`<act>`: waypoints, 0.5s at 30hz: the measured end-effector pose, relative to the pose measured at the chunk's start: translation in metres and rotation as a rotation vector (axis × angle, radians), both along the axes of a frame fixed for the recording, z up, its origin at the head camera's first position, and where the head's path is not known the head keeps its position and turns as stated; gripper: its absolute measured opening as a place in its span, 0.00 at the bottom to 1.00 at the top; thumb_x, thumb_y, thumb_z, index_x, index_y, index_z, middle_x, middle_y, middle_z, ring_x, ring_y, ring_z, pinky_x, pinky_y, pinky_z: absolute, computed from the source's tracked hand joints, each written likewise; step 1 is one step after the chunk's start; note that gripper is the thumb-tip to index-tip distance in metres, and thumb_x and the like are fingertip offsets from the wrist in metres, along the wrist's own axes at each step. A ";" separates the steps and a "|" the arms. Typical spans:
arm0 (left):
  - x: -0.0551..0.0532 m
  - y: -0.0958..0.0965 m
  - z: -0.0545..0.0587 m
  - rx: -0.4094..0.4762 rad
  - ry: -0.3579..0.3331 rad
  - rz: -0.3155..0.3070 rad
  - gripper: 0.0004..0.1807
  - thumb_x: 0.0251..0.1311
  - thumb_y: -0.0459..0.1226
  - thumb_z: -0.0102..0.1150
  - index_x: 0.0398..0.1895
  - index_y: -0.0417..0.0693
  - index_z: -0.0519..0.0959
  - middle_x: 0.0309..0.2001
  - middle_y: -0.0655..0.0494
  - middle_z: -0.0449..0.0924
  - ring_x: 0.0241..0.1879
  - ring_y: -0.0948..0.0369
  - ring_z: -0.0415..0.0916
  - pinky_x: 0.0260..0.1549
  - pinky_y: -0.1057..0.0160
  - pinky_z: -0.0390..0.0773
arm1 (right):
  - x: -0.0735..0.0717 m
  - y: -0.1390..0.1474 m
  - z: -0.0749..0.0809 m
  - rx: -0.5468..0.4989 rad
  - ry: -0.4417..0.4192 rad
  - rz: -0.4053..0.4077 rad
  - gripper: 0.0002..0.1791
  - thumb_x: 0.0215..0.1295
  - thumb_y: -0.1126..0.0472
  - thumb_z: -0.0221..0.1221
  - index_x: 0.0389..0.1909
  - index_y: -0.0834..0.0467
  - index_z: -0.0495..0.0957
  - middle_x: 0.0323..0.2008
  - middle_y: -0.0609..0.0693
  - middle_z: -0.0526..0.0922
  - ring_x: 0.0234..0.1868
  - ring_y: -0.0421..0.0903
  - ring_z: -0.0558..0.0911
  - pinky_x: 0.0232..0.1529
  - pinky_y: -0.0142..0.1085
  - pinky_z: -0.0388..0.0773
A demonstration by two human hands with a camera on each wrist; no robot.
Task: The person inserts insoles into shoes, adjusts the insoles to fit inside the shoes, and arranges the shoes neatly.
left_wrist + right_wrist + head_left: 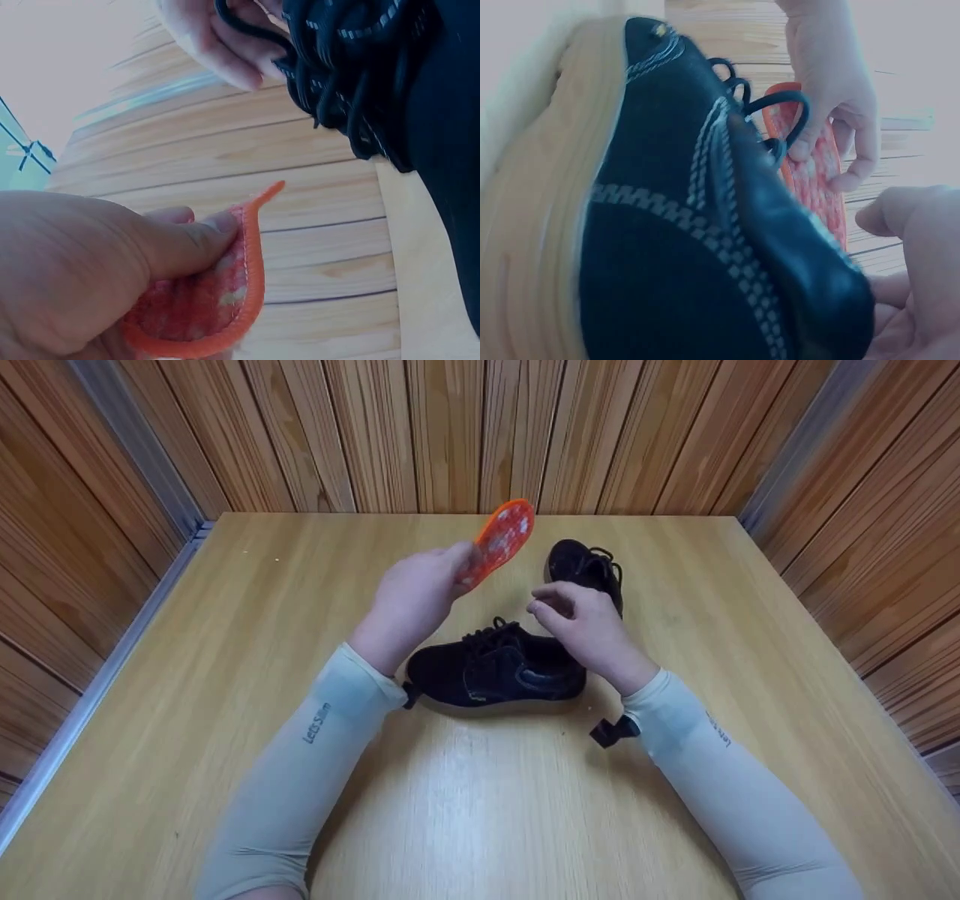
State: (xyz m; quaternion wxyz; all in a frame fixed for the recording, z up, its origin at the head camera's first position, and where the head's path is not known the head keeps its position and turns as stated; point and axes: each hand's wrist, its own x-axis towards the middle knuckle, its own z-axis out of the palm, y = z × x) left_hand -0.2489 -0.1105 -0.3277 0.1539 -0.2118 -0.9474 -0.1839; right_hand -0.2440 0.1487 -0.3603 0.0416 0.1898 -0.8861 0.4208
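Observation:
My left hand [416,596] pinches an insole [510,534] with an orange rim and a mottled red and white face, thumb on that face. The insole is raised above the table and slants up to the right. Below it a black lace-up shoe [510,671] lies with its toe to the left and its opening to the right. Over the heel end of that shoe is my right hand [589,630], thumb and fingers apart and nothing between them. In the right wrist view, its fingers [889,300] are partly hidden behind the shoe's heel collar.
A second black shoe [576,564] stands farther back, partly covered by my right hand, toe toward the back. Wood-panelled walls [442,435] close off the back and both sides of the light wooden table [465,802]. Black wrist mounts [613,731] hang under both sleeves.

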 end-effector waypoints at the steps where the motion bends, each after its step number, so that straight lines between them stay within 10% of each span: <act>1: 0.002 0.002 0.000 0.002 0.027 -0.016 0.12 0.75 0.41 0.68 0.57 0.54 0.79 0.52 0.51 0.92 0.44 0.48 0.89 0.43 0.44 0.88 | 0.000 0.000 0.001 -0.021 -0.022 -0.002 0.20 0.80 0.53 0.63 0.64 0.60 0.84 0.54 0.54 0.93 0.54 0.51 0.91 0.60 0.46 0.85; 15: 0.022 0.028 -0.001 -0.116 0.167 -0.122 0.12 0.76 0.40 0.67 0.58 0.55 0.79 0.57 0.57 0.92 0.45 0.51 0.86 0.40 0.49 0.89 | 0.004 0.001 0.009 -0.549 -0.427 0.125 0.38 0.85 0.49 0.55 0.85 0.63 0.57 0.70 0.65 0.82 0.62 0.52 0.90 0.60 0.39 0.88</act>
